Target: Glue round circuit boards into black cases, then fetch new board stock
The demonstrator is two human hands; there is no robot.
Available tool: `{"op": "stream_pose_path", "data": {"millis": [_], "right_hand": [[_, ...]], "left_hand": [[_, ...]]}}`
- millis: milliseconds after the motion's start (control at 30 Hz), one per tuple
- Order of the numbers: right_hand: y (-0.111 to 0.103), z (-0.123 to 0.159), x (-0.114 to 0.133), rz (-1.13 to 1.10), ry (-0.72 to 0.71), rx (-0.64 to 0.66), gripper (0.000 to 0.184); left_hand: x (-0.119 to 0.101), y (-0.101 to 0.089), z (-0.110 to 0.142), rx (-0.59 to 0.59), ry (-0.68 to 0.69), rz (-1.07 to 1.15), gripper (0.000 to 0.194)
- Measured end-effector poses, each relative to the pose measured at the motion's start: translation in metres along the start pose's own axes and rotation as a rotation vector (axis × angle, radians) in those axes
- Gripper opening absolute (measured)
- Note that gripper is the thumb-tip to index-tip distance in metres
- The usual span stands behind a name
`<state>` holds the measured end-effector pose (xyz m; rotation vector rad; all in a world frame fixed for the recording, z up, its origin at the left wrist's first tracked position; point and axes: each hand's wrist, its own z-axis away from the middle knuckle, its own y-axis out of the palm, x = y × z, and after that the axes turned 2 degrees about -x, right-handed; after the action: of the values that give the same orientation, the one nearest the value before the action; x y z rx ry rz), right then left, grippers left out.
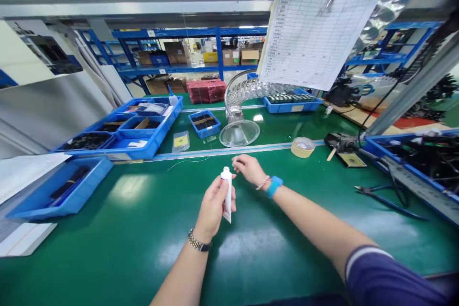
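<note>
My left hand point(212, 206) is closed round a small white tube point(227, 194), held upright over the green mat point(136, 229), nozzle end up. My right hand point(248, 167) hovers just right of the tube's top, fingers pinched together on something small and white, probably the cap; I cannot make it out for sure. A thin wire point(188, 161) lies on the mat just beyond my hands.
Blue trays point(118, 135) of dark parts stand at the left, another blue tray point(59, 190) nearer. A fume hose with clear funnel point(239, 131) sits ahead, a tape roll point(302, 147) to its right. Pliers point(380, 193) and a blue bin point(419, 158) lie at right. A paper sheet point(319, 19) hangs overhead.
</note>
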<state>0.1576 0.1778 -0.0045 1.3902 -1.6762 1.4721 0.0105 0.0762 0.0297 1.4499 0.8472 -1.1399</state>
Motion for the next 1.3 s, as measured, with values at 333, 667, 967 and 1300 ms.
{"op": "stream_pose_path", "data": {"millis": [333, 667, 967, 1300], "right_hand": [[-0.051, 0.079, 0.064, -0.804, 0.192, 0.066, 0.012], [-0.056, 0.077, 0.062, -0.751, 0.143, 0.169, 0.011], [-0.062, 0.077, 0.064, -0.515, 0.064, 0.159, 0.014], [-0.043, 0.078, 0.055, -0.432, 0.114, -0.029, 0.019]], "left_hand": [[0.012, 0.016, 0.013, 0.348, 0.100, -0.455, 0.040], [0.016, 0.014, 0.010, 0.361, 0.030, -0.366, 0.039], [0.021, 0.016, 0.012, 0.321, -0.179, -0.120, 0.041], [0.022, 0.023, 0.015, 0.064, 0.021, -0.522, 0.037]]}}
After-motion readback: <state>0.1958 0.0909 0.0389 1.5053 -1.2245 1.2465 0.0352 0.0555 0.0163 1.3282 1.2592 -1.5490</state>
